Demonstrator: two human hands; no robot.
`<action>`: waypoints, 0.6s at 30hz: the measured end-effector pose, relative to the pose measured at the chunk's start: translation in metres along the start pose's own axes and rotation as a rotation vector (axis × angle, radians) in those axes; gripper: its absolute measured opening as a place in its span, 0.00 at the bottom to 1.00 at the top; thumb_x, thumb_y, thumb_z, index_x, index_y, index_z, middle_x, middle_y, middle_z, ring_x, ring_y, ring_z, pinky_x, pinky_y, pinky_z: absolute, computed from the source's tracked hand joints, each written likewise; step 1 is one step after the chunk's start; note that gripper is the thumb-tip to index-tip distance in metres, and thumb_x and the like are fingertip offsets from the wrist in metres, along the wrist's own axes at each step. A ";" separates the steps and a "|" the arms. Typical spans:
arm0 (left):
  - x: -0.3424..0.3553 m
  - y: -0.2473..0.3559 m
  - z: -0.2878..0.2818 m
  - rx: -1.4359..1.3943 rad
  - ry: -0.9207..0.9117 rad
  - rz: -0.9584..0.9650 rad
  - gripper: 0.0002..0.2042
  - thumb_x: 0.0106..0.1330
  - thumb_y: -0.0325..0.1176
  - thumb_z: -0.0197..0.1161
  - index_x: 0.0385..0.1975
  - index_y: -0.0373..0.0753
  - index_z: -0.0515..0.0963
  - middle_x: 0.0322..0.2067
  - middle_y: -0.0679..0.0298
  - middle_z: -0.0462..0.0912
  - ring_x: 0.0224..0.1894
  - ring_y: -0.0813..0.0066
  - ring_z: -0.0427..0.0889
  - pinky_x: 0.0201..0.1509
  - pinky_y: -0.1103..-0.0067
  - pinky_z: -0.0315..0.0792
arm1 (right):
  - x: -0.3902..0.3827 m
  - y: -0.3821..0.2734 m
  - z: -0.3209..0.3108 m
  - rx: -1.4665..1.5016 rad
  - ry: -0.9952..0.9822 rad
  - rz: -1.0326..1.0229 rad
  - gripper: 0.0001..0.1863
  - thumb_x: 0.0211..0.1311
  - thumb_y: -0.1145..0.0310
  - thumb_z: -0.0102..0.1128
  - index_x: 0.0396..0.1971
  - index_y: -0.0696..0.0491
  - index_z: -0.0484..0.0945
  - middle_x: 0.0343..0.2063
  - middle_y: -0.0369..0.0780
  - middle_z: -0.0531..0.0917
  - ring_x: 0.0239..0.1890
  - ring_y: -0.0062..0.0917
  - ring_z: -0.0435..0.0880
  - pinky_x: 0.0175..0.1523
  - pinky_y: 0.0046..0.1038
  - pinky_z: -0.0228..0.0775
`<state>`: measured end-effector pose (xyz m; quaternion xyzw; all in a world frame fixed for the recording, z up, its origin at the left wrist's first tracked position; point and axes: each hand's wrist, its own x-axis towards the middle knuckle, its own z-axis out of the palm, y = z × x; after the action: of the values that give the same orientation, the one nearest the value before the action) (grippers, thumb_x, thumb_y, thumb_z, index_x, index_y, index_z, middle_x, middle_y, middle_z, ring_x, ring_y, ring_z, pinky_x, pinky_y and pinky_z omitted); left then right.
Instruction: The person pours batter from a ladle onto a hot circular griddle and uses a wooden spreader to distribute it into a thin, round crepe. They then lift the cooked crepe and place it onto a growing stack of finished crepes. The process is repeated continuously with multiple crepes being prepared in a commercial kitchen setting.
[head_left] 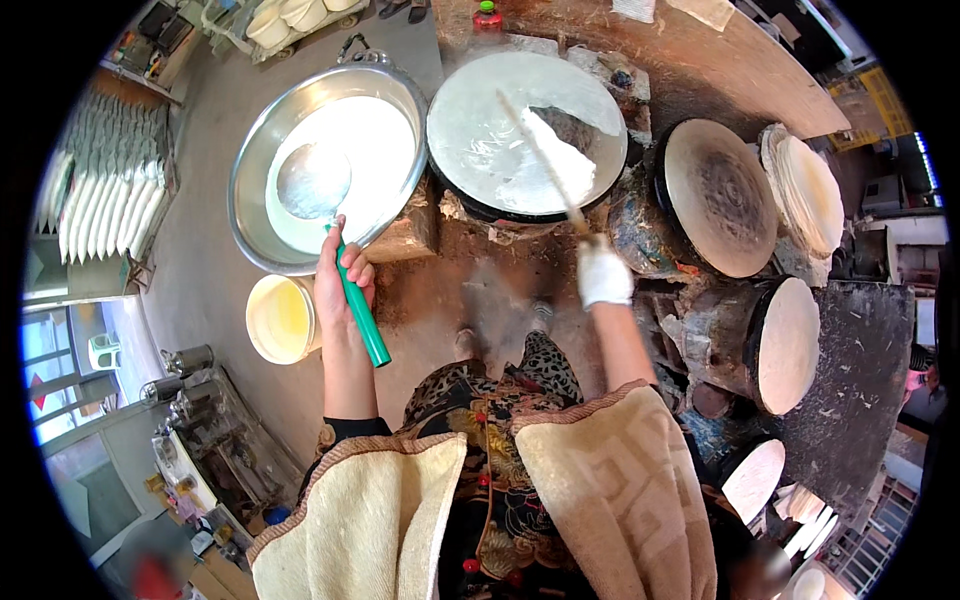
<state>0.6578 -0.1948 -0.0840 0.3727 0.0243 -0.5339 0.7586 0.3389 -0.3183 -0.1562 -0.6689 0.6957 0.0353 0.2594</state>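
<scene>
My left hand (343,280) is closed around the green handle of a ladle (364,318). The ladle's round metal bowl lies in white batter (383,140), inside a wide steel basin (243,195). My right hand (605,275), in a white glove, grips a thin wooden stick (548,165) that reaches across the round griddle (515,214). A pale, thin layer of batter (478,100) covers most of that griddle. Towards its right side, a thicker white patch (558,158) lies beside a dark bare gap. What the stick's far end looks like is hard to make out.
A white bucket (256,315) with yellow liquid stands below the basin. More round griddles (716,198) (788,345) line my right, with a stack of pale flat rounds (812,195) beside them. A red-capped bottle (487,17) stands behind the main griddle.
</scene>
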 end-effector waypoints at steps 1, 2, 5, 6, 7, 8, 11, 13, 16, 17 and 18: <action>0.002 -0.002 0.001 0.019 0.005 -0.001 0.13 0.69 0.37 0.51 0.50 0.44 0.66 0.13 0.74 0.60 0.12 0.87 0.59 0.12 0.87 0.56 | 0.015 0.017 -0.006 -0.041 0.042 0.019 0.22 0.66 0.54 0.38 0.52 0.53 0.68 0.34 0.54 0.80 0.40 0.47 0.80 0.47 0.45 0.70; 0.004 -0.001 0.001 0.038 0.011 0.004 0.13 0.69 0.37 0.51 0.50 0.44 0.66 0.13 0.74 0.60 0.12 0.87 0.59 0.12 0.87 0.56 | 0.024 0.021 -0.016 -0.053 0.099 -0.023 0.22 0.66 0.54 0.39 0.51 0.53 0.69 0.34 0.54 0.80 0.40 0.47 0.80 0.47 0.45 0.69; 0.010 -0.009 0.010 0.054 0.021 -0.012 0.13 0.69 0.37 0.51 0.51 0.44 0.66 0.13 0.74 0.59 0.12 0.87 0.59 0.12 0.88 0.56 | 0.044 0.011 -0.034 0.064 0.149 -0.187 0.21 0.64 0.55 0.42 0.49 0.54 0.71 0.35 0.53 0.81 0.40 0.48 0.79 0.46 0.44 0.70; 0.011 -0.013 0.012 0.054 0.022 -0.024 0.13 0.69 0.37 0.51 0.51 0.44 0.66 0.13 0.74 0.59 0.12 0.87 0.59 0.12 0.88 0.56 | 0.043 0.004 -0.029 0.115 0.126 -0.222 0.21 0.64 0.55 0.42 0.48 0.54 0.71 0.35 0.53 0.81 0.39 0.48 0.79 0.46 0.43 0.71; 0.017 -0.019 0.009 0.064 0.008 -0.047 0.14 0.69 0.37 0.51 0.51 0.45 0.66 0.13 0.74 0.59 0.12 0.86 0.59 0.12 0.88 0.56 | 0.040 -0.004 -0.018 0.174 0.104 -0.254 0.21 0.64 0.54 0.42 0.48 0.53 0.72 0.35 0.52 0.81 0.39 0.48 0.79 0.46 0.43 0.71; 0.017 -0.020 0.013 0.063 -0.005 -0.067 0.14 0.69 0.38 0.51 0.52 0.45 0.66 0.13 0.74 0.59 0.12 0.86 0.59 0.12 0.88 0.56 | 0.029 -0.013 -0.005 0.145 0.041 -0.286 0.22 0.63 0.53 0.42 0.48 0.53 0.71 0.35 0.51 0.81 0.39 0.47 0.80 0.45 0.43 0.71; 0.020 -0.019 0.013 0.070 -0.024 -0.090 0.15 0.69 0.38 0.50 0.53 0.45 0.66 0.13 0.74 0.59 0.12 0.87 0.59 0.11 0.88 0.56 | -0.001 -0.011 0.012 -0.048 -0.132 -0.262 0.23 0.63 0.51 0.41 0.48 0.52 0.71 0.33 0.50 0.82 0.37 0.44 0.82 0.44 0.42 0.73; 0.021 -0.017 0.017 0.081 -0.037 -0.092 0.15 0.70 0.38 0.49 0.54 0.45 0.65 0.13 0.74 0.59 0.11 0.87 0.58 0.11 0.89 0.56 | 0.026 0.034 0.021 0.022 -0.050 -0.110 0.21 0.65 0.52 0.39 0.47 0.50 0.72 0.31 0.51 0.82 0.34 0.43 0.82 0.41 0.44 0.73; 0.018 -0.016 0.024 0.111 -0.027 -0.080 0.15 0.71 0.38 0.48 0.54 0.45 0.65 0.13 0.74 0.59 0.11 0.88 0.58 0.10 0.89 0.57 | 0.057 0.043 -0.034 -0.024 0.136 -0.142 0.19 0.65 0.54 0.40 0.44 0.51 0.72 0.30 0.49 0.82 0.33 0.43 0.81 0.40 0.44 0.72; 0.025 -0.025 0.026 0.102 -0.026 -0.112 0.15 0.71 0.38 0.47 0.54 0.45 0.65 0.13 0.74 0.59 0.11 0.88 0.58 0.10 0.89 0.57 | 0.067 0.049 -0.050 -0.044 0.189 -0.164 0.18 0.65 0.54 0.40 0.43 0.51 0.72 0.29 0.49 0.82 0.33 0.44 0.81 0.39 0.44 0.72; 0.028 -0.030 0.030 0.098 -0.029 -0.128 0.15 0.71 0.38 0.47 0.54 0.45 0.65 0.13 0.74 0.59 0.11 0.88 0.58 0.10 0.89 0.57 | 0.067 0.043 -0.063 -0.025 0.174 -0.163 0.19 0.65 0.54 0.42 0.43 0.52 0.72 0.29 0.48 0.82 0.35 0.44 0.81 0.40 0.43 0.72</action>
<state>0.6340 -0.2392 -0.0911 0.3990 0.0110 -0.5872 0.7042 0.2806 -0.4002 -0.1420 -0.7271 0.6583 -0.0355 0.1918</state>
